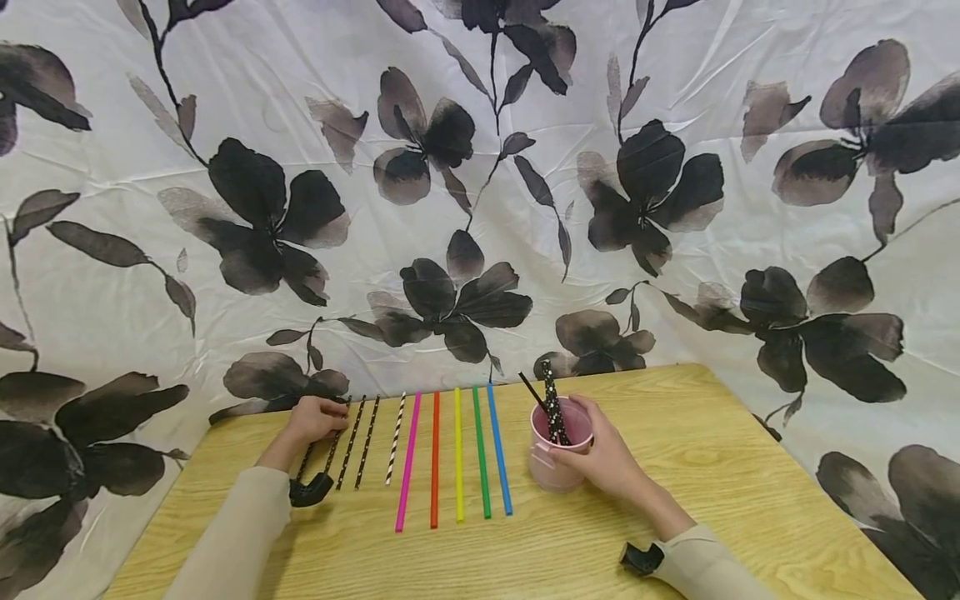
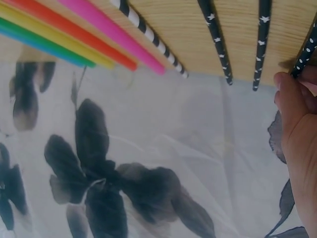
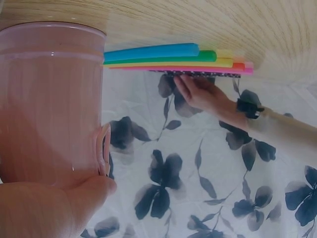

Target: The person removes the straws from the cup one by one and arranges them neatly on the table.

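Note:
My left hand (image 1: 318, 419) is at the far left of the row, thumb and fingers pinching the far end of a black straw with white dots (image 2: 306, 52). Beside it lie two black straws with white stars (image 2: 216, 37). My right hand (image 1: 603, 454) grips a pink cup (image 1: 555, 475) from its right side, thumb across the near side by the small handle (image 3: 103, 148). Out of the cup stick dotted black straws (image 1: 553, 408) and a thin black one (image 1: 531, 388). The cup stands upright in the head view.
A striped black-and-white straw (image 1: 395, 439) lies on the wooden table (image 1: 525, 567), followed rightward by pink (image 1: 408, 462), red (image 1: 435, 462), yellow (image 1: 459, 458), green (image 1: 481, 454) and blue (image 1: 499, 454) straws. Behind the table hangs a white cloth (image 1: 525, 233) with dark flowers.

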`<state>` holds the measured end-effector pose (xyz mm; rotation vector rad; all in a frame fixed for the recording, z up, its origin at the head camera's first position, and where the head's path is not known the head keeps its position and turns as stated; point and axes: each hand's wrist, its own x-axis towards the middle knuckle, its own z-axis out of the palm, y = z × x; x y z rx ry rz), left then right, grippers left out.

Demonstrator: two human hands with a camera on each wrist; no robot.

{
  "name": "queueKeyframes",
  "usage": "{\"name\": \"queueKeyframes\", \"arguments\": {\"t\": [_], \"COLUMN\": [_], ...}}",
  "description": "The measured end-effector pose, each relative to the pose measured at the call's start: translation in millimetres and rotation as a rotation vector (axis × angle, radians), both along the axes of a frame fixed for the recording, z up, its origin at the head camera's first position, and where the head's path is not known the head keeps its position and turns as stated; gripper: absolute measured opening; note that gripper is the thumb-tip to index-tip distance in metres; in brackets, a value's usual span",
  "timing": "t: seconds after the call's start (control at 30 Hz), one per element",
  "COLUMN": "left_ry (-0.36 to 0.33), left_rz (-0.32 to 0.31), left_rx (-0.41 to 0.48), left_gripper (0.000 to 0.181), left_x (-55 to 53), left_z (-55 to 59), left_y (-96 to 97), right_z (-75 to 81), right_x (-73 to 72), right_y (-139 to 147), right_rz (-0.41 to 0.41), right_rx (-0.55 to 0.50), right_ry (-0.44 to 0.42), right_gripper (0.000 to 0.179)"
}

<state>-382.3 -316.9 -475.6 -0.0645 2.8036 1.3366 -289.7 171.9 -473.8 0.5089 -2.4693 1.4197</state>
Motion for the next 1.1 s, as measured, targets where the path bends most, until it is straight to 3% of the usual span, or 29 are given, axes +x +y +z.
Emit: {"name": "queueKeyframes", "arguments": {"t": [0.6, 0.83, 1.1], "left_ry": [-0.004, -0.011, -0.001], "left_rz": [0.007, 0.018, 0.021], "left_rx": [0.002, -0.047, -0.036], "left_gripper": [0.030, 0.030, 0.030], "left_x": [-1.1, 1.2, 1.2], "left_z": [-4.1, -1.2, 0.1], "left_y": [-0.2, 2.4, 3.3], "right_z": [-1.7, -2.3, -2.1], "right_x": [-0.9, -1.8, -1.2], "right_y": [0.3, 0.2, 0.5], "right_rz": [-0.012, -0.012, -0.014], "right_rx": [0.003, 0.001, 0.002], "right_ry": [-0.013, -0.002, -0.005], "right_gripper": [0.085, 0.087, 0.088]}}
